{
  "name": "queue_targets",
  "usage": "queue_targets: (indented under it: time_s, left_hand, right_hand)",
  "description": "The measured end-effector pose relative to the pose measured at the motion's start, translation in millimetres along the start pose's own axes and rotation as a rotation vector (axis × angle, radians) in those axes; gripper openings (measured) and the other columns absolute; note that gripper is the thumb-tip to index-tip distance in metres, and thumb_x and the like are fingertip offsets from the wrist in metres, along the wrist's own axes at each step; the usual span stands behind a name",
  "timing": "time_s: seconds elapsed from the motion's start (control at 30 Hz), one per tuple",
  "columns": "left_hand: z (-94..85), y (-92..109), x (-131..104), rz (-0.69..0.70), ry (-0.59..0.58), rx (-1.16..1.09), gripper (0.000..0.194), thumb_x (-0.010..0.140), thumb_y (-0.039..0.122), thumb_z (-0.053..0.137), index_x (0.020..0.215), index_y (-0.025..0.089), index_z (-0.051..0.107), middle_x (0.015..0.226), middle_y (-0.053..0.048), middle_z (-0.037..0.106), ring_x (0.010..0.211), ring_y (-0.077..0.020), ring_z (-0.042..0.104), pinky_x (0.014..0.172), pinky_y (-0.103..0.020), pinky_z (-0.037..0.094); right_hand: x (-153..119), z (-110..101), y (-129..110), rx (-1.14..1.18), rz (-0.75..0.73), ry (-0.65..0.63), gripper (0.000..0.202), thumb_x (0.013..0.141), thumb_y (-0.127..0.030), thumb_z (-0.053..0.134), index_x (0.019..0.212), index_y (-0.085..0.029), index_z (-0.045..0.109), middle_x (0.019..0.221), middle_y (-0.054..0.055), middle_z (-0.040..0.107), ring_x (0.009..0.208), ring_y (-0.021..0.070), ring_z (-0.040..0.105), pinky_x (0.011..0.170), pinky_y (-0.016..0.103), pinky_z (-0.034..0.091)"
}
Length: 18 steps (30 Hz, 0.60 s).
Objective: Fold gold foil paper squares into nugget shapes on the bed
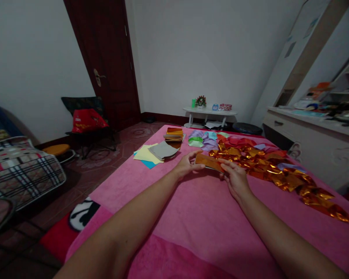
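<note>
Above the pink cloth (197,209), a sheet of gold foil paper (208,161) with a pale underside is stretched between my hands. My left hand (188,166) pinches its left end, thumb in front. At the other end, my right hand (235,176) grips it with fingers and thumb. To the right lie many crumpled gold foil papers (264,166), with red ones (241,139) behind. Left of my hands are flat sheets: grey (163,149), yellow (147,154) and blue (148,163). A stack of gold sheets (174,133) sits beyond them.
Crumpled purple paper (209,145) and green paper (196,142) lie at the far edge of the cloth. Beyond stands a small white table (209,111). A dresser (305,135) borders the right side; a chair with a red bag (87,121) stands left, by the door (104,50).
</note>
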<state>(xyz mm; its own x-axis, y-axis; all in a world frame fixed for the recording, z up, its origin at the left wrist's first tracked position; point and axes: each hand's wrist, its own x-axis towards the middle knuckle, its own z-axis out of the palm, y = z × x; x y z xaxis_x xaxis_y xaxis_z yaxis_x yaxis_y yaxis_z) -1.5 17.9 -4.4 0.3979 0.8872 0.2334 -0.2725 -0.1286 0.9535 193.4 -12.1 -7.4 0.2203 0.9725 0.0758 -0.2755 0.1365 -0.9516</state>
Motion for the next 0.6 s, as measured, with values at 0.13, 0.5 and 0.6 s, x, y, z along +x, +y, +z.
queue_targets:
  time_s: [0.13, 0.5, 0.6]
  left_hand:
    - [-1.9, -3.0, 0.5, -0.01, -0.016, -0.005, 0.076, 0.06, 0.023, 0.08, 0.13, 0.023, 0.051, 0.115, -0.011, 0.06, 0.085, -0.0168, 0.06, 0.067, -0.026, 0.051]
    - [-1.8, -2.8, -0.1, 0.001, -0.016, 0.033, 0.069, 0.065, 0.016, 0.068, 0.131, 0.021, 0.05, 0.107, -0.009, 0.061, 0.065, -0.0075, 0.054, 0.052, -0.017, 0.041]
    - [-2.0, -4.8, 1.7, 0.003, 0.024, 0.068, 0.068, 0.063, 0.012, 0.064, 0.129, 0.022, 0.052, 0.111, -0.008, 0.061, 0.065, -0.0073, 0.054, 0.052, -0.016, 0.04]
  right_hand:
    - [-2.4, 2.1, -2.8, 0.002, 0.006, 0.01, 0.031, 0.055, -0.024, 0.074, 0.085, -0.015, 0.071, 0.063, 0.0, 0.064, 0.041, 0.0061, 0.05, 0.037, 0.017, 0.041]
    - [-1.8, 1.6, -1.8, -0.011, 0.013, 0.004, 0.032, 0.057, -0.025, 0.073, 0.087, -0.015, 0.07, 0.062, 0.0, 0.063, 0.04, 0.0071, 0.05, 0.036, 0.018, 0.038]
    - [-1.8, 0.7, -1.0, -0.029, 0.008, -0.016, 0.031, 0.058, -0.026, 0.073, 0.087, -0.016, 0.07, 0.068, 0.001, 0.066, 0.041, 0.0067, 0.05, 0.037, 0.019, 0.038]
